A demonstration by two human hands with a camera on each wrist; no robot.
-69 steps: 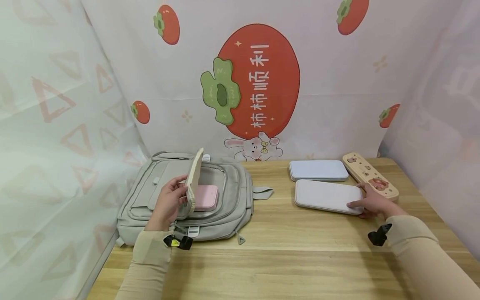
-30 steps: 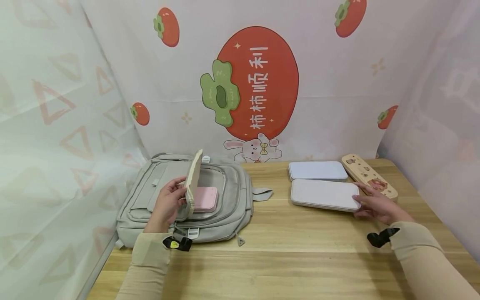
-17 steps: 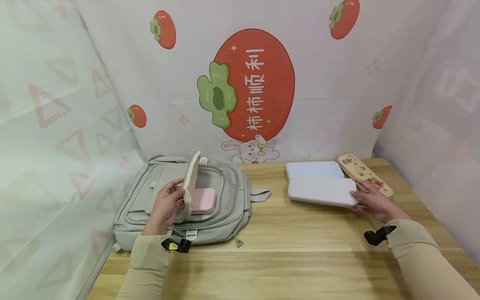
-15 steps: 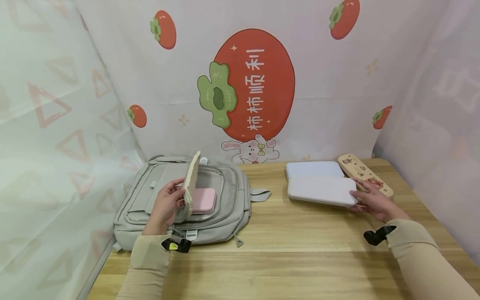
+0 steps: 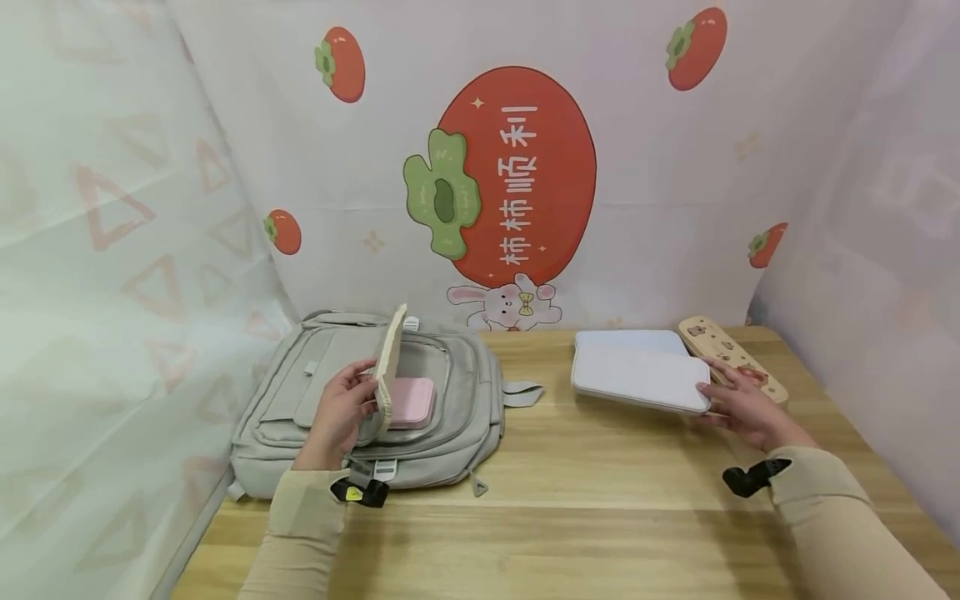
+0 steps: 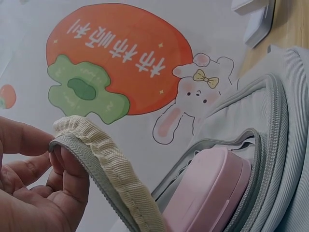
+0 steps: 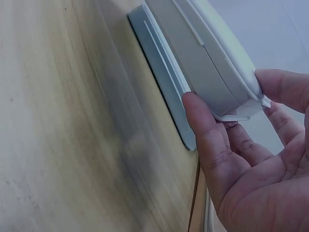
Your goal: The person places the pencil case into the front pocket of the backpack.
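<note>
A grey backpack (image 5: pixel 480 400) lies on the table at the left with its front pocket unzipped. My left hand (image 5: pixel 341 412) pinches the edge of the pocket flap (image 5: pixel 389 367) between thumb and fingers, holding it upright. Inside the pocket sits a pink case (image 5: pixel 411 402), also seen in the left wrist view. At the right, my right hand (image 5: pixel 750 408) grips the right end of a white pencil case (image 5: pixel 641 379), thumb on one face and fingers around the other. The white case is raised and tilted, overlapping a light blue pencil case (image 5: pixel 630 338) behind it.
A beige pencil case (image 5: pixel 708 337) with bear prints lies at the back right, partly behind my right hand. A grey strap (image 5: pixel 522 393) sticks out from the backpack's right side. Patterned cloth (image 5: pixel 645 250) hangs behind the wooden table (image 5: pixel 570 533).
My right hand has lifted the white pencil case off the table and moved it slightly left, so it now covers part of the light blue case. My left hand keeps holding the flap.
</note>
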